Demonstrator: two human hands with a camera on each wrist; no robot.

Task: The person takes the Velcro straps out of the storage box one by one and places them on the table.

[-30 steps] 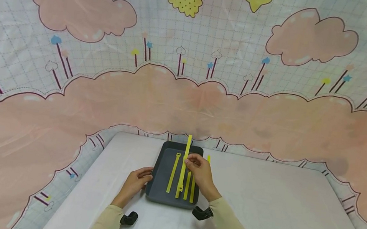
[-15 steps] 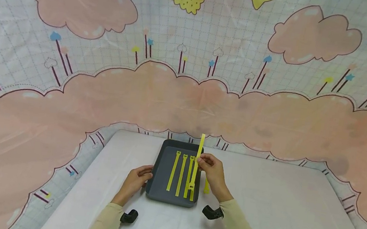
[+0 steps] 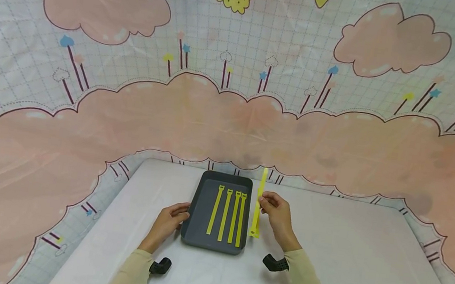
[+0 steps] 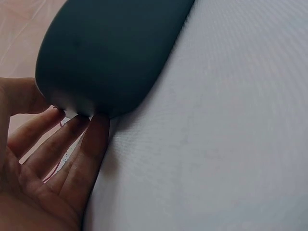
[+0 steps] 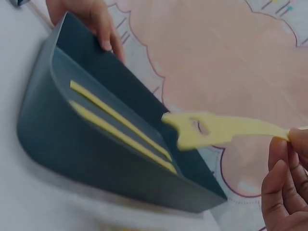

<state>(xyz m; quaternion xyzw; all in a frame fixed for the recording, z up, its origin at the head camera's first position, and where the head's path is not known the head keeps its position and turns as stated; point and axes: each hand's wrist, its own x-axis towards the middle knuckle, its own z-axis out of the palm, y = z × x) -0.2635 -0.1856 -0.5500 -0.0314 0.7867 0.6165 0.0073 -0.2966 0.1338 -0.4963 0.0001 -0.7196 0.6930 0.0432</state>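
My right hand (image 3: 279, 216) pinches a yellow cable tie (image 5: 221, 129) between thumb and fingertips, its slotted head pointing down. It hangs just right of a dark grey tray (image 3: 196, 214). Part of another yellow tie (image 3: 257, 233) shows on the table behind the held one. Inside the tray several matching yellow ties (image 3: 225, 213) lie side by side lengthwise, heads at the far end. My left hand (image 3: 166, 225) holds the tray's left wall; its fingertips meet the outside in the left wrist view, and a finger reaches over the rim in the right wrist view.
The tray stands on a white-covered table (image 3: 346, 253). A patterned curtain (image 3: 317, 149) with clouds and stars rises behind and beside it. A black device (image 3: 275, 262) sits on the right wrist, another black device (image 3: 161, 266) on the left.
My right hand has carried the yellow tie rightward, from above the tray to beyond its right rim. The ties in the tray keep their places, and my left hand stays at the tray.
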